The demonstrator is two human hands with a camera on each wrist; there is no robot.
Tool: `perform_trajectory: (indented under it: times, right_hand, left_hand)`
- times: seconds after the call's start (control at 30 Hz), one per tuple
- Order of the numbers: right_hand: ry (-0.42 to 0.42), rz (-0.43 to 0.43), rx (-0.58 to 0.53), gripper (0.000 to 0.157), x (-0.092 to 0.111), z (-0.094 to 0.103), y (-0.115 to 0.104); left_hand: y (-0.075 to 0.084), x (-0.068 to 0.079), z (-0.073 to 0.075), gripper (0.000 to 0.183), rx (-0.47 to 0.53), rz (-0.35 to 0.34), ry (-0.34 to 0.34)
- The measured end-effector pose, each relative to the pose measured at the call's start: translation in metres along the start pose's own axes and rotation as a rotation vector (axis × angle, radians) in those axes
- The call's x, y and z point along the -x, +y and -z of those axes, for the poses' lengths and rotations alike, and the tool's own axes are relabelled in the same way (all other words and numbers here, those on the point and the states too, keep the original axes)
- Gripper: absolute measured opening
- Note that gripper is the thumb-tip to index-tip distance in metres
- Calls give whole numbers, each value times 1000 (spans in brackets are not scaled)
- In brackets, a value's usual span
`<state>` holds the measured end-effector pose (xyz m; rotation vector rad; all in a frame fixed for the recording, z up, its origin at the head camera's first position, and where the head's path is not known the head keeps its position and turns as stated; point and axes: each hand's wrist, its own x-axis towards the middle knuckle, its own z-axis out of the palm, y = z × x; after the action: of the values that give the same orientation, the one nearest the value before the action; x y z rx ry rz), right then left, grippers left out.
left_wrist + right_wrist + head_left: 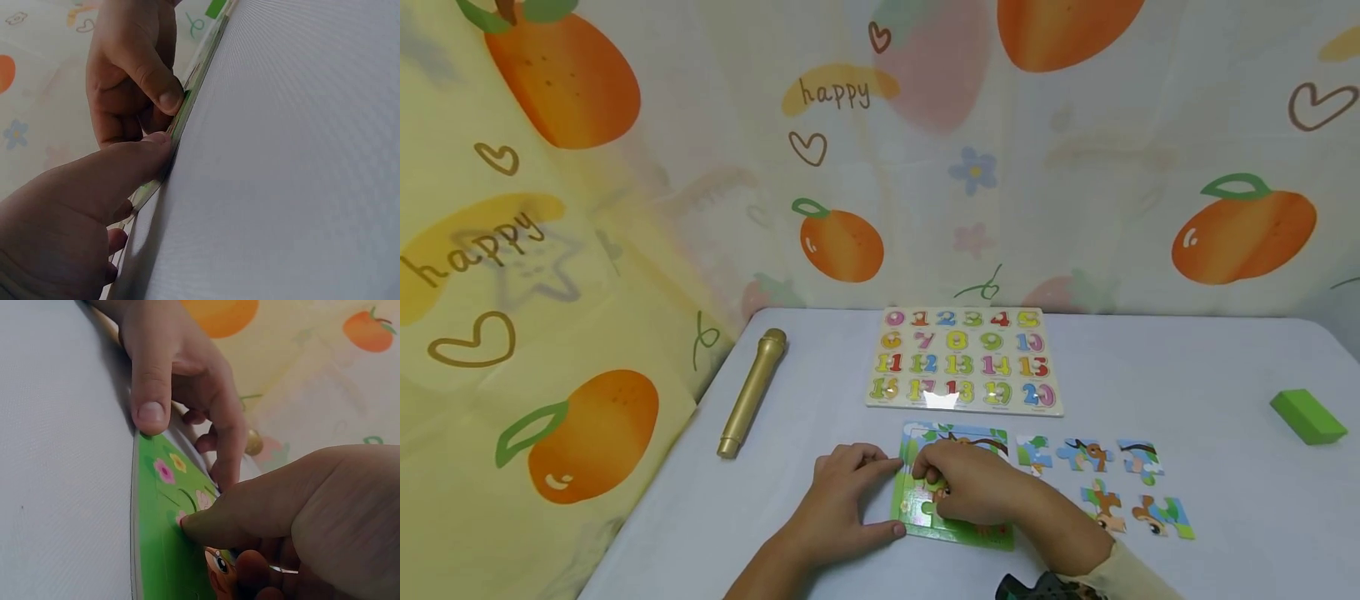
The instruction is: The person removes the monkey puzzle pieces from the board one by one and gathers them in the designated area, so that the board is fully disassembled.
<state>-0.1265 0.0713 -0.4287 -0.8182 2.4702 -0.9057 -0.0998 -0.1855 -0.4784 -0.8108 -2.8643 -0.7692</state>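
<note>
On the counter [1150, 367], the puzzle board [964, 533] is touched at its left edge by the spread left hand [842, 496] and partly covered by the curled right hand [973, 483]; whether anything is pinched there cannot be told. 5 loose pieces [1088, 456] are laid rightward, nearer the right hand.

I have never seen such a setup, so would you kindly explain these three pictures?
There is no machine: a person works with a bare left hand and right hand. The wide picture is taken from the head, the others from each wrist. On the white table lie a puzzle board, five loose pieces, a number board, a gold microphone-shaped object and a green block. The left hand touches the puzzle board's edge; the right hand is on top; whether it pinches a piece is unclear.
</note>
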Motion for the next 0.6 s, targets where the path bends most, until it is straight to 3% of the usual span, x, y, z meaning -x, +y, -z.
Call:
perform_trajectory:
  times: [0.27, 0.6]
  right_hand:
    - [11, 15, -20, 36, -1, -1, 4]
    - [35, 40, -59, 42, -2, -1, 12]
  left_hand:
    - [-1, -1, 0, 70, 13, -7, 20]
    - [0, -2, 1, 72, 2, 15, -8]
